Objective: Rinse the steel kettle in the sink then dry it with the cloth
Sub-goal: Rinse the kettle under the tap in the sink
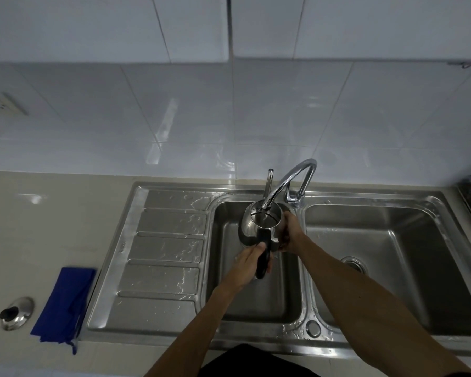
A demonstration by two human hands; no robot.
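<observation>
From the head camera, I see the steel kettle point(259, 227) held over the left basin point(283, 303) of a double steel sink, its open mouth directly under the spout of the curved chrome tap point(288, 183). My left hand point(249, 263) is wrapped around the kettle's black handle point(263, 254), fingers curled tight about it on the near side of the pot. My right hand point(290, 231) presses against the kettle's right flank, fingers closed over the steel body near the rim. Whether water is running from the tap I cannot tell; the inside of the kettle shows a bright sheen.

Beads and streaks of water lie on the ribbed drainboard point(161, 246) to the left of the basin. The right basin point(408, 268) holds only its round drain strainer point(353, 263). On the beige counter point(38, 240) further left, a folded blue cloth point(65, 303) lies just beside the sink's edge, and the kettle's steel lid point(17, 312), with a dark knob, sits near the cloth on its left. White tiles point(201, 118) cover the wall behind.
</observation>
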